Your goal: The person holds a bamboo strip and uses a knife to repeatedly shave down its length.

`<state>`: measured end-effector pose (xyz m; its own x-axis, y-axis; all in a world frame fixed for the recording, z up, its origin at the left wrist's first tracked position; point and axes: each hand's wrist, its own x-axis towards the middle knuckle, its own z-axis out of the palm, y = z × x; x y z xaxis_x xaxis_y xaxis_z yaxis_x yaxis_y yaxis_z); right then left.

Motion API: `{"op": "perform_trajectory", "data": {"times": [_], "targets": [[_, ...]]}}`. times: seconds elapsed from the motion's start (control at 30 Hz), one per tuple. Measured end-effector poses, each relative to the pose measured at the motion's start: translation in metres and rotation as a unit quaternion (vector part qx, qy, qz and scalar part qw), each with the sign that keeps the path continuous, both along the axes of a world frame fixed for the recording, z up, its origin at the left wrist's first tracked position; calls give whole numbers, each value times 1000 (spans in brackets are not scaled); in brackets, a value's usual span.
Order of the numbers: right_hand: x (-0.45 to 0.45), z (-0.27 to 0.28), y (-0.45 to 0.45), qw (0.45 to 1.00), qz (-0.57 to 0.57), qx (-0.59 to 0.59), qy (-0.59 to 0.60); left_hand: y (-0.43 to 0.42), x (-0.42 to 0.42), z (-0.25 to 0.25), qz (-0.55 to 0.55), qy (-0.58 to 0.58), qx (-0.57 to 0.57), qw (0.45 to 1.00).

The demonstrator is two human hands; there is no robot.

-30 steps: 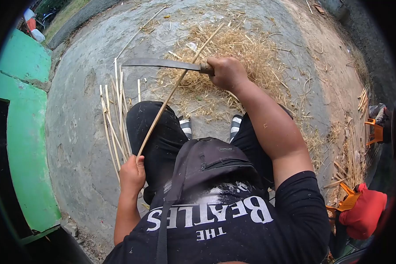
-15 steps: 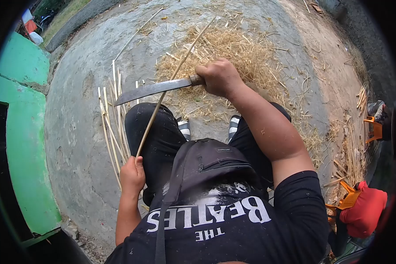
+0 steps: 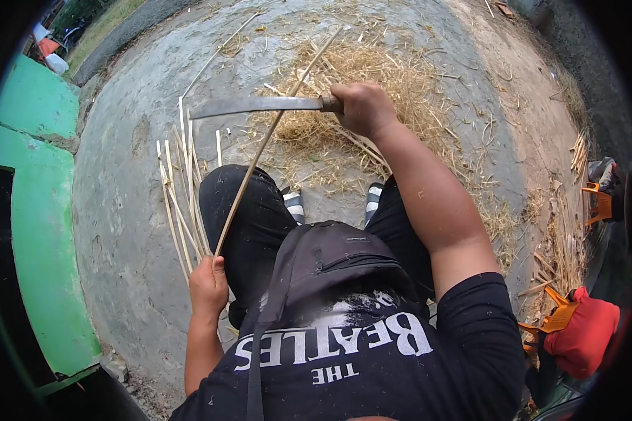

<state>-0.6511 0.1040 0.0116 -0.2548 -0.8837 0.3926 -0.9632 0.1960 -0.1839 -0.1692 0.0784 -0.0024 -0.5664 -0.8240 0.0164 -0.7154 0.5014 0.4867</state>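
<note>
A long thin bamboo strip slants up and to the right from my left hand, which is closed around its lower end beside my left knee. My right hand is wrapped round the wooden handle of a long knife. The curved blade points left and crosses the strip in its upper half. Left of my knee, several pale strips lie on the concrete. Beyond my feet spreads a heap of thin shavings.
A green wall stands at the left. At the right sits a person in red by an orange chair, with another orange chair farther up. Scraps of bamboo lie along the right edge. A black bag rests on my lap.
Over the last second my right hand and the knife dipped down and left along the strip, then rose back up and right. My left hand has shifted slightly down and left.
</note>
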Motion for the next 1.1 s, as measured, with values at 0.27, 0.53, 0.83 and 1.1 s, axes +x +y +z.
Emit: {"op": "perform_trajectory", "data": {"times": [0.27,0.53,0.83,1.1], "targets": [[10,-7,-5,998,29,58,14,6,15,26,14,-37,33,999],[-26,-12,0,981,-120,109,-109,16,47,15,25,-57,8,998],[-14,-2,3,998,-36,59,-7,8,76,2,9,-33,33,999],[-38,-9,4,976,-163,11,-143,6,90,7,46,-34,60,997]]}}
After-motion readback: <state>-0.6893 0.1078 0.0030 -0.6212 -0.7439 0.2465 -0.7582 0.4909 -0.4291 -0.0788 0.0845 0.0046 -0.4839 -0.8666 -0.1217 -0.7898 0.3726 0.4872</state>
